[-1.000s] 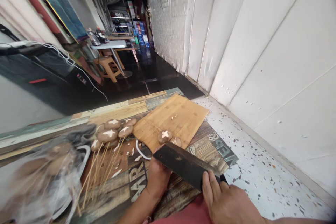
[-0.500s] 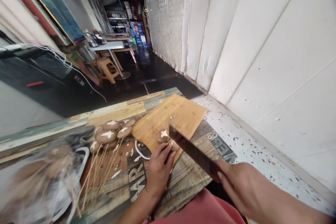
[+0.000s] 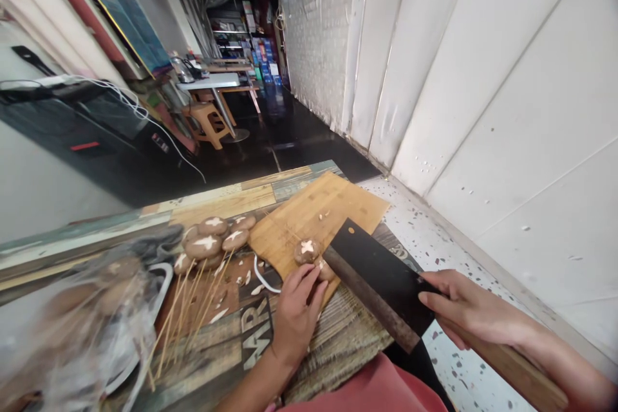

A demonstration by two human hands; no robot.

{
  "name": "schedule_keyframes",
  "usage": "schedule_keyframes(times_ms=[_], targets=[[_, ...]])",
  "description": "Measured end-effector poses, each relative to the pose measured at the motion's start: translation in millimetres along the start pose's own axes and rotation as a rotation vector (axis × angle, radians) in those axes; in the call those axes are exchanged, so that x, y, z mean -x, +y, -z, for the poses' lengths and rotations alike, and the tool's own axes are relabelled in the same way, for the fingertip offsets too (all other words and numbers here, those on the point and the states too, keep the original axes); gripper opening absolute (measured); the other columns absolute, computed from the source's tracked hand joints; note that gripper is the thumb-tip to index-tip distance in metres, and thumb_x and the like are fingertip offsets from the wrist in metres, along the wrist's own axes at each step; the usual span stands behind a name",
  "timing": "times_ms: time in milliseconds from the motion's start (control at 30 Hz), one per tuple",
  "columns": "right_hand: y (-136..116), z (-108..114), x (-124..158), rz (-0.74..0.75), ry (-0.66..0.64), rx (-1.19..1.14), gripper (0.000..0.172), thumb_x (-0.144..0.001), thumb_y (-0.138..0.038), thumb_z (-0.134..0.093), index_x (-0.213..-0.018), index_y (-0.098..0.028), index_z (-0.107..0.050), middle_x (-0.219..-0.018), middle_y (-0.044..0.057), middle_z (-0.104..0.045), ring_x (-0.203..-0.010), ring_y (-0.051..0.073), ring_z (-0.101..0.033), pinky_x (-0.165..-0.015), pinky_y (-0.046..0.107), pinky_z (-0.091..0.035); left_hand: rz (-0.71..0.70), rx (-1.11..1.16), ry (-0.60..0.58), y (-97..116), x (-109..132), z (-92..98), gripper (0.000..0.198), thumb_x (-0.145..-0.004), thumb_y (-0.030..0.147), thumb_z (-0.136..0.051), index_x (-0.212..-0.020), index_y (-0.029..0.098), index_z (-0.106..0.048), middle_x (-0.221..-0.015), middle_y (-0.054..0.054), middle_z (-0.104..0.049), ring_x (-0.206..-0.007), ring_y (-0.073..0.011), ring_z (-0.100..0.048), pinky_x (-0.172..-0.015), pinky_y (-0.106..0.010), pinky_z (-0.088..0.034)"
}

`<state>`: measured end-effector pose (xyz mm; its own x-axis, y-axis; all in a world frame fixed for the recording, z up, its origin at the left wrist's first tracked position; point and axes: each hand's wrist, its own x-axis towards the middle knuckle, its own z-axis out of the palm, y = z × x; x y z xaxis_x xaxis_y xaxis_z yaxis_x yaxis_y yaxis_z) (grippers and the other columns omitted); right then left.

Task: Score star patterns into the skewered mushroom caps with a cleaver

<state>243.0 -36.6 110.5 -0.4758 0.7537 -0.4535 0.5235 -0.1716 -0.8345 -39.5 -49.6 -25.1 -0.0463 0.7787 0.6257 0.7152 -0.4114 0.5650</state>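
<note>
On the wooden cutting board [image 3: 338,196], a brown mushroom [image 3: 325,270] is gripped by the fingertips of my left hand [image 3: 298,309]. Right beside it sits a second mushroom [image 3: 307,249] with a white cross cut in its cap; thin sticks show behind it on the board. My right hand [image 3: 466,302] grips a cleaver [image 3: 379,270] by its wooden handle. The broad dark blade is raised and turned flat, to the right of the mushrooms. Several cross-cut mushrooms [image 3: 203,246] are heaped left of the board, with bamboo skewers [image 3: 176,325] running from them toward me.
A clear plastic bag [image 3: 82,328] of mushrooms lies over a white tray at the left. Mushroom scraps [image 3: 219,315] are scattered on the patterned table [image 3: 212,357]. A white wall [image 3: 483,109] rises on the right. Farther back stand a stool [image 3: 207,119] and a small table [image 3: 215,82].
The cleaver has moved right, away from the mushrooms, and turned from edge-on to showing its flat side. My left hand stays at the mushroom, its fingers slightly looser. The view has shifted a little.
</note>
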Motion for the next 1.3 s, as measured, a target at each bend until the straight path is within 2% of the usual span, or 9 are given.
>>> schedule_keyframes(times_ms=[533, 767, 933, 1167, 1300], targets=[[2.1, 10.3, -12.5, -0.03, -0.057, 0.057, 0.025, -0.094, -0.034, -0.046, -0.073, -0.02, -0.049, -0.038, -0.007, -0.053, -0.034, 0.007, -0.045, -0.04, 0.017, -0.039, -0.016, 0.007, 0.004, 2.3, -2.2, 1.8, 0.029, -0.084, 0.018, -0.063, -0.113, 0.019, -0.064, -0.11, -0.009, -0.065, -0.102, -0.0204, -0.061, -0.091, -0.036, -0.052], [-1.1, 23.2, -30.5, -0.012, -0.161, 0.052, 0.025, -0.093, -0.038, -0.045, -0.077, -0.02, -0.05, -0.037, -0.007, -0.053, -0.03, 0.009, -0.044, -0.037, 0.02, -0.038, 0.005, 0.015, 0.01, 2.1, -1.5, 1.8, 0.029, -0.084, 0.019, -0.063, -0.112, 0.019, -0.064, -0.11, -0.008, -0.065, -0.103, -0.0201, -0.061, -0.092, -0.036, -0.052], [7.6, 27.0, -27.3, -0.037, -0.182, -0.012, 0.022, -0.092, -0.036, -0.046, -0.079, -0.02, -0.05, -0.034, -0.009, -0.05, -0.027, 0.009, -0.04, -0.036, 0.02, -0.037, 0.009, 0.031, 0.0, 0.8, 0.0, 0.8, 0.028, -0.084, 0.019, -0.063, -0.112, 0.02, -0.065, -0.11, -0.008, -0.066, -0.103, -0.0201, -0.061, -0.092, -0.036, -0.052], [11.9, 24.8, -41.6, -0.001, -0.196, -0.128, 0.027, -0.09, -0.04, -0.049, -0.072, -0.021, -0.047, -0.034, -0.007, -0.052, -0.028, 0.007, -0.042, -0.033, 0.016, -0.032, 0.016, 0.042, 0.011, 3.7, -2.6, 2.7, 0.027, -0.084, 0.019, -0.063, -0.111, 0.021, -0.066, -0.108, -0.008, -0.067, -0.101, -0.0204, -0.062, -0.09, -0.036, -0.053], [20.6, 27.2, -38.3, -0.015, -0.211, -0.151, 0.027, -0.09, -0.041, -0.05, -0.073, -0.02, -0.048, -0.035, -0.007, -0.053, -0.028, 0.007, -0.042, -0.032, 0.016, -0.033, 0.008, 0.036, 0.011, 5.8, -3.3, 1.0, 0.026, -0.084, 0.02, -0.063, -0.11, 0.021, -0.067, -0.107, -0.008, -0.068, -0.1, -0.0201, -0.063, -0.089, -0.036, -0.053]])
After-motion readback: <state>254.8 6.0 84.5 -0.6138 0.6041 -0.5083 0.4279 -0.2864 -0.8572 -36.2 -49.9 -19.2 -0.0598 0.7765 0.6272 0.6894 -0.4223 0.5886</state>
